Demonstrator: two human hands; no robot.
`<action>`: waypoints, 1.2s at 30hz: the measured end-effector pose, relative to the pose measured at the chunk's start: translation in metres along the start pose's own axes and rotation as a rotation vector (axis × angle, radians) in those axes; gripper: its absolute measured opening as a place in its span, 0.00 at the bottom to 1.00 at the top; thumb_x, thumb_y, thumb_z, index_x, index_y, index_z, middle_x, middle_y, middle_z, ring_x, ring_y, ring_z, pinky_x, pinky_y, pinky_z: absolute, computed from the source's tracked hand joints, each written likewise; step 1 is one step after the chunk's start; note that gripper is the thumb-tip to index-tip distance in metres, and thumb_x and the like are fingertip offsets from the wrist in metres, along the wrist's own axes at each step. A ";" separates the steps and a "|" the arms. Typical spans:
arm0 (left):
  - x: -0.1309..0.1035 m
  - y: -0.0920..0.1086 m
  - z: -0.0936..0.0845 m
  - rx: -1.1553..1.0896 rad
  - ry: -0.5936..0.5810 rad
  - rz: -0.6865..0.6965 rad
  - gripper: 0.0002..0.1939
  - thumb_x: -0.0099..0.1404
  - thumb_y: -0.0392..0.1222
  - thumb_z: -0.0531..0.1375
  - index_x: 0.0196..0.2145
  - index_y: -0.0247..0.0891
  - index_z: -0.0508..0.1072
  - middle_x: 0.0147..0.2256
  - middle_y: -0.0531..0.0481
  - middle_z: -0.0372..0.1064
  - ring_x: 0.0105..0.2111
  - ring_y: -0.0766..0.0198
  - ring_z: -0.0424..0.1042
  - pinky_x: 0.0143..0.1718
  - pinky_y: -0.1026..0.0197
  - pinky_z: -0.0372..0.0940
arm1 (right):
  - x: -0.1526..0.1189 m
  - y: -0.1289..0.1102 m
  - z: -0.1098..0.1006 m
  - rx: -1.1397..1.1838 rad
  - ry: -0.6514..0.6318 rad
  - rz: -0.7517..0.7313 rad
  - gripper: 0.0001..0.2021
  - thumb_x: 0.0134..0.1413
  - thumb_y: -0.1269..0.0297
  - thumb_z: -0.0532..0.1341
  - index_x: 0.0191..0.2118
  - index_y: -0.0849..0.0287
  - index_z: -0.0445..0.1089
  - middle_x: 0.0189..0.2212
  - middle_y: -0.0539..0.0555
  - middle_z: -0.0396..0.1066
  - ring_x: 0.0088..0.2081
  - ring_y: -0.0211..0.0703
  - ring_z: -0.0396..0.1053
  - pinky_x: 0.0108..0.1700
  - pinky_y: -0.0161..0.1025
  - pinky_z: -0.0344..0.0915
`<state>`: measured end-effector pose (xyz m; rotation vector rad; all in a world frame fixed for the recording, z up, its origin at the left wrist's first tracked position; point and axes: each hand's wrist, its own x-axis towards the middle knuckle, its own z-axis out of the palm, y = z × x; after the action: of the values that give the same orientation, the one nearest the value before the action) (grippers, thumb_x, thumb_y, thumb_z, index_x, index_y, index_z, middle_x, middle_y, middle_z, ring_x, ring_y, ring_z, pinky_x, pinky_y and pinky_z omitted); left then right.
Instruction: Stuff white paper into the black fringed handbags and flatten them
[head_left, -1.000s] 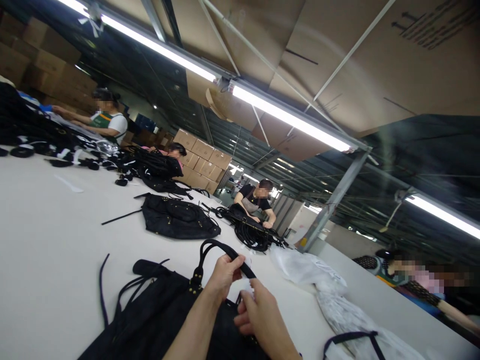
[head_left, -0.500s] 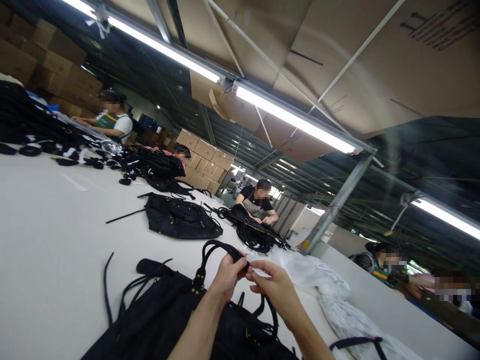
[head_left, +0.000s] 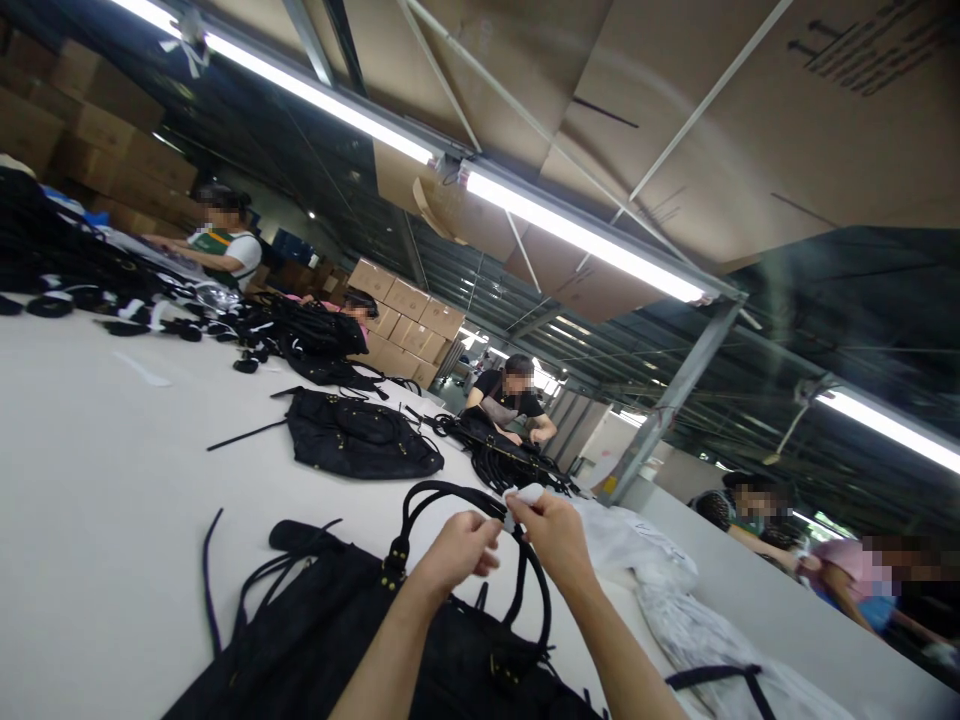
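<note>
A black handbag [head_left: 330,620] with brass-coloured studs lies in front of me on the white table [head_left: 97,480]. Its two rounded handles [head_left: 442,490] stand up in an arch. A white strip [head_left: 521,497] is around the handles near the top of the arch, and my right hand [head_left: 555,530] pinches it between thumb and fingers. Just left of it, my left hand [head_left: 457,550] is closed, fingers curled beside the handles. What those fingers hold, if anything, is hidden. Thin black straps [head_left: 259,590] trail from the bag's left side.
Another black bag [head_left: 360,435] lies flat beyond mine. Black bags and straps [head_left: 67,260] are heaped at the far left. Clear plastic bags [head_left: 675,600] lie to the right beside a low partition [head_left: 787,610]. Across the table a person [head_left: 510,400] handles black bags; other people work farther off.
My left hand has let go of the handles and drawn down slightly. My right hand has risen a little with the white strip, which now shows more clearly around the handles.
</note>
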<state>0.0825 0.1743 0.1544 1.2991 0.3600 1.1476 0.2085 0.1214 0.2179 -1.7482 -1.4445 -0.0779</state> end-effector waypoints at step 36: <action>-0.005 0.024 0.018 0.217 0.123 0.274 0.08 0.59 0.40 0.53 0.24 0.39 0.67 0.21 0.56 0.61 0.25 0.64 0.60 0.27 0.63 0.54 | -0.068 -0.023 0.001 0.565 -0.059 0.346 0.30 0.36 0.34 0.66 0.28 0.62 0.70 0.14 0.50 0.68 0.13 0.32 0.59 0.15 0.29 0.53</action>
<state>0.0831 0.1563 0.1790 1.5040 0.4140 1.4552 0.1661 0.0686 0.1936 -1.4990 -1.0460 0.5201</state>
